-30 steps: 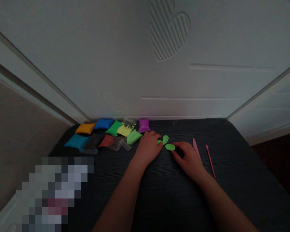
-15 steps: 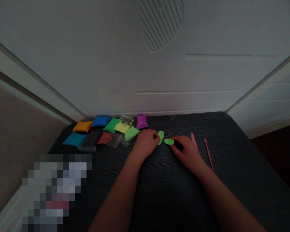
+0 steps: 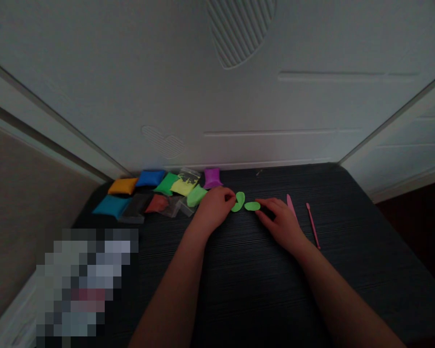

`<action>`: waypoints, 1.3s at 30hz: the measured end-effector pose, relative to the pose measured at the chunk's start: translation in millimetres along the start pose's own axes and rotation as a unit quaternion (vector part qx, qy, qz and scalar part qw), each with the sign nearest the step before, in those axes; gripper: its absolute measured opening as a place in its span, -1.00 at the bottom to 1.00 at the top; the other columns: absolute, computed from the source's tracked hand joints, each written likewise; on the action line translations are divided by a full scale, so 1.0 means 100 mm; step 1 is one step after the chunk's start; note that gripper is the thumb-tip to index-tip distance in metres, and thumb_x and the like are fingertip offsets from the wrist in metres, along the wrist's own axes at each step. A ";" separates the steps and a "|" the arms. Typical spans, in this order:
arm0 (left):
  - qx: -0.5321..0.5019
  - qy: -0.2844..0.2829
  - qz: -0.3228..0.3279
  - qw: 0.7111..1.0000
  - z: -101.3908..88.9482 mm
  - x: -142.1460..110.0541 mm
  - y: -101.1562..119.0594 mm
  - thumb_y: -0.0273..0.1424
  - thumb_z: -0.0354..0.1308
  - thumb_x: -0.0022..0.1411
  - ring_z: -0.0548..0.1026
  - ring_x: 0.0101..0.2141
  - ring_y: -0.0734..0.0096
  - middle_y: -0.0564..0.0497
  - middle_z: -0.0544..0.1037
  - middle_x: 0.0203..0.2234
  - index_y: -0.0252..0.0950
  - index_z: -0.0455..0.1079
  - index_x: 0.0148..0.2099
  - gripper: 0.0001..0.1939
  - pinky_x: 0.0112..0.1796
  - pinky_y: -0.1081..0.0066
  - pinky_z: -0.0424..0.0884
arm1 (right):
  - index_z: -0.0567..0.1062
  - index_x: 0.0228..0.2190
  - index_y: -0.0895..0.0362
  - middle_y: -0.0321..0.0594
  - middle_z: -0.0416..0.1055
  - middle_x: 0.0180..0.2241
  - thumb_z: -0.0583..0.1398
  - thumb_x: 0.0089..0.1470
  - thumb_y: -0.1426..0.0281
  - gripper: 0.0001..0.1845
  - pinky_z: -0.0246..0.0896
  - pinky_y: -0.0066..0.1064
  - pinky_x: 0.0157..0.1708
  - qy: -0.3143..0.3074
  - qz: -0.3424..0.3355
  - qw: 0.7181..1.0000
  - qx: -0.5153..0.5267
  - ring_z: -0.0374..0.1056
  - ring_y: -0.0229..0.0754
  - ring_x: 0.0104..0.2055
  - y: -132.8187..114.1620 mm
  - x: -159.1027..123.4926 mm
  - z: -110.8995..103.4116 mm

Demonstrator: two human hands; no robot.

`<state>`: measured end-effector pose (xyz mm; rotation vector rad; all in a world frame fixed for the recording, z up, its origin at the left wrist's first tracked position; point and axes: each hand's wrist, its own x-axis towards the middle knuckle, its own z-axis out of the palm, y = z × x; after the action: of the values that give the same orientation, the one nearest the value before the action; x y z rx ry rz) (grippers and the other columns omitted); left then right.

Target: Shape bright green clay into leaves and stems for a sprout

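My left hand (image 3: 216, 209) has thumb and fingers pinched together at the left edge of a flat light-green clay piece (image 3: 240, 198), which looks curved or notched on that side. Just to its right lies a light-green clay oval (image 3: 253, 206). The thumb and index finger of my right hand (image 3: 281, 222) close on the right end of this oval. A small gap separates the two clay pieces. Beside my right hand are a pink clay knife (image 3: 291, 205), partly hidden by the hand, and a thin pink modelling tool (image 3: 313, 226).
Several coloured clay packs lie at the back left of the dark table (image 3: 246, 290), among them an orange pack (image 3: 123, 186), a teal pack (image 3: 111, 207) and a purple pack (image 3: 212, 178). A white panel (image 3: 275, 111) rises behind the table. A blurred patch covers the lower left.
My left hand has shifted slightly left, and more of the left clay piece shows, with its lower part reaching toward my fingertips. My right hand stays at the oval. The whole view has shifted slightly.
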<state>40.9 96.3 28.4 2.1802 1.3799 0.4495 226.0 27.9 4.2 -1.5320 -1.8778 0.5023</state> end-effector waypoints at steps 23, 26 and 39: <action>-0.123 0.113 0.141 0.976 -0.46 -0.37 0.72 -0.37 0.11 0.10 0.40 -0.30 0.47 0.09 0.48 -0.27 -0.20 0.33 -0.14 -0.77 -0.28 0.45 0.30 | 0.31 -0.11 -0.08 -0.31 0.42 -0.22 0.19 -0.06 0.42 -0.58 0.25 -0.29 -0.11 0.061 0.050 0.891 0.447 0.36 -0.24 -0.17 -0.64 -0.04 -0.42; -0.088 0.209 0.149 0.962 -0.64 -0.55 0.88 -0.35 0.11 0.10 0.40 -0.29 0.45 0.08 0.47 -0.29 -0.20 0.32 -0.14 -0.77 -0.25 0.44 0.30 | 0.34 -0.13 -0.07 -0.32 0.42 -0.23 0.19 -0.05 0.45 -0.61 0.29 -0.43 -0.16 0.071 0.009 0.890 0.451 0.36 -0.30 -0.19 -0.97 0.02 -0.58; -0.194 0.294 0.108 0.929 -1.15 -1.10 1.11 -0.45 0.16 0.04 0.46 -0.33 0.40 0.07 0.51 -0.31 -0.14 0.35 -0.14 -0.71 -0.32 0.43 0.40 | 0.42 -0.23 -0.07 -0.36 0.45 -0.34 0.17 -0.02 0.46 -0.73 0.32 -0.60 -0.32 0.045 -0.103 0.870 0.480 0.38 -0.36 -0.31 -1.66 0.15 -0.76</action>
<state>14.4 -13.8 186.5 1.9376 1.1837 1.4255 158.5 -6.5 170.8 -0.6599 -1.3279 1.0377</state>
